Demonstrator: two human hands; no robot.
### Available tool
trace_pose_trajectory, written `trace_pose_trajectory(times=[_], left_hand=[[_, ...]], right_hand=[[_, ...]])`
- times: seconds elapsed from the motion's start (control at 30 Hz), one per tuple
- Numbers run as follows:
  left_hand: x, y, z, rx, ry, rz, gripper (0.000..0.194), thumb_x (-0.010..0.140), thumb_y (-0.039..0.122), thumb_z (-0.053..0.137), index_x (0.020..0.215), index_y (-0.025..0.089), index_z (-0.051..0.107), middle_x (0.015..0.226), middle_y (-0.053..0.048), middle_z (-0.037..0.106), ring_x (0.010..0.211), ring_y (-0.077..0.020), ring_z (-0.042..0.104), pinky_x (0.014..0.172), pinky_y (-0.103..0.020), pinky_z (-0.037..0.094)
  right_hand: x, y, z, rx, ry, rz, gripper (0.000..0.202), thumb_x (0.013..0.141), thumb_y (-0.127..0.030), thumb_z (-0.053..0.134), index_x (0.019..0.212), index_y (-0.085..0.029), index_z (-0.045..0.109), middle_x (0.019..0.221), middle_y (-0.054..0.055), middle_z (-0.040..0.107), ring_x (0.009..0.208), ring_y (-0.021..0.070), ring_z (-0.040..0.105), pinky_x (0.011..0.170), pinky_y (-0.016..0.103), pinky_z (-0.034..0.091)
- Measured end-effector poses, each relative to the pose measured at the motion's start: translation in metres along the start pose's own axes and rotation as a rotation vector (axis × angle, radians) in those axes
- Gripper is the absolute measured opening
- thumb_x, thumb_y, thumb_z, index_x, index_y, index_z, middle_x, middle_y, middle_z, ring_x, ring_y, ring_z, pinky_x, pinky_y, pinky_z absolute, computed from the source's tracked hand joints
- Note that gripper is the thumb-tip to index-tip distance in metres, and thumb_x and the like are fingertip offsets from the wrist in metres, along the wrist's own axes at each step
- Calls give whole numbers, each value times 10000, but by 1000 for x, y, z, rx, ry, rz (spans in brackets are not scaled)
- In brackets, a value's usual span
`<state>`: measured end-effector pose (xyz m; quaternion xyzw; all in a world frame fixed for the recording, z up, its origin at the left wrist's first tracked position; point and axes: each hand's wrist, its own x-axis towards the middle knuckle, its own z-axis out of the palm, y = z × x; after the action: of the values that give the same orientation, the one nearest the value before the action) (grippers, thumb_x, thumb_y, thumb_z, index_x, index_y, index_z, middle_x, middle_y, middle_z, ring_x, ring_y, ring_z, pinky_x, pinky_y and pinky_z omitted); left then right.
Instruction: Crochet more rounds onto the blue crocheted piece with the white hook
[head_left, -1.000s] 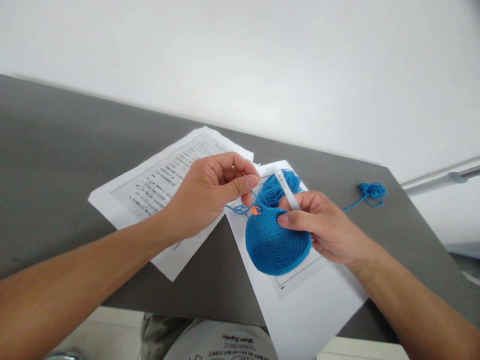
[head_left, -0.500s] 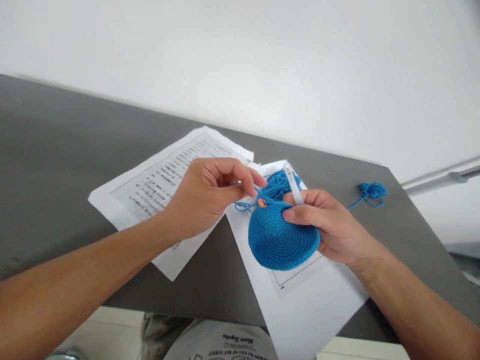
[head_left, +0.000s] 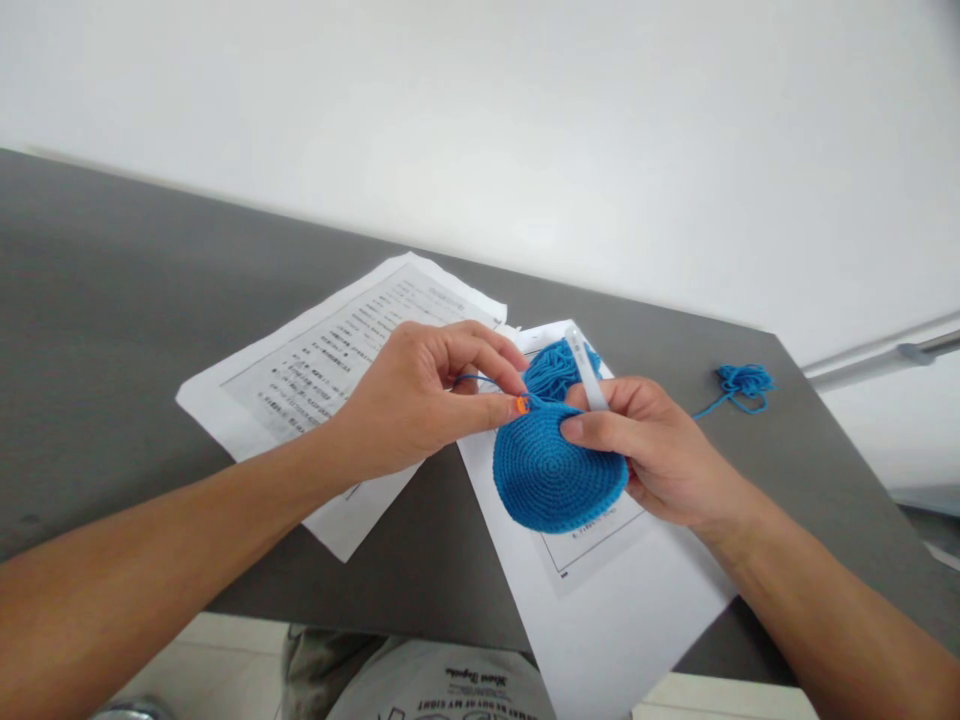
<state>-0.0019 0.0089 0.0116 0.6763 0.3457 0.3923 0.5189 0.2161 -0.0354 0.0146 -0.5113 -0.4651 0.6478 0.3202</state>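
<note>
A round blue crochet piece (head_left: 559, 475), worked in rings from its middle, is held up over the papers. My right hand (head_left: 649, 445) grips its upper right edge, thumb on the front, and also holds a crochet hook with a pale grey handle (head_left: 585, 365) that points up and left. At the piece's upper left edge, my left hand (head_left: 420, 395) pinches a small orange stitch marker (head_left: 522, 405) between thumb and fingers. A strand of blue yarn (head_left: 476, 378) runs by the left fingers. Behind the piece lies a bundle of blue yarn (head_left: 551, 370).
Two printed sheets lie on the grey table (head_left: 150, 300): the left sheet (head_left: 262, 400) beneath my left arm, the right sheet (head_left: 600, 630) under the crochet piece. A small tangle of blue yarn (head_left: 744, 385) sits at the right. A white wall (head_left: 480, 130) rises behind.
My left thumb and fingers have come right and closed on the orange stitch marker, which showed uncovered before. The crochet piece has shifted slightly left and up; my right hand keeps its grip.
</note>
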Motion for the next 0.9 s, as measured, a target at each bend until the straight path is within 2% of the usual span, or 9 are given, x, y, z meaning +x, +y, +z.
trace_pose_trajectory(times=[0.37,0.5,0.7,0.8,0.9], left_hand=[[0,5,2,27,35,-10,72,749,162,784,684,162,754,1016,-53,769,805,-154,685,649,-258,523],[0,4,3,-40,25,-102,88,724,159,776,651,153,727,1066,-60,757,809,-160,681,709,-296,536],[-2,2,1,-305,-15,-258,96,709,162,815,646,173,743,1136,-31,740,929,-166,682,841,-316,496],[-1,3,0,-373,-33,-317,99,685,134,798,616,178,742,1091,-49,748,1053,-206,671,859,-324,475],[0,4,0,-385,-49,-318,98,680,133,807,617,188,757,1083,-60,755,1120,-237,664,893,-351,476]], right_hand=[[0,2,-2,-41,16,-24,309,769,-341,753,587,-194,552,515,-70,402,444,59,305,447,242,199],[1,2,-1,-30,30,-21,317,730,-314,790,572,-191,544,506,-71,401,441,56,305,446,241,193],[2,4,-1,-39,49,-33,323,731,-303,778,564,-196,523,492,-81,378,429,52,287,435,236,187],[2,6,0,-43,38,-50,274,737,-279,764,585,-187,556,524,-68,434,455,59,340,451,230,255],[2,5,2,-101,28,-84,258,764,-281,728,592,-183,563,566,-52,476,494,67,390,485,230,313]])
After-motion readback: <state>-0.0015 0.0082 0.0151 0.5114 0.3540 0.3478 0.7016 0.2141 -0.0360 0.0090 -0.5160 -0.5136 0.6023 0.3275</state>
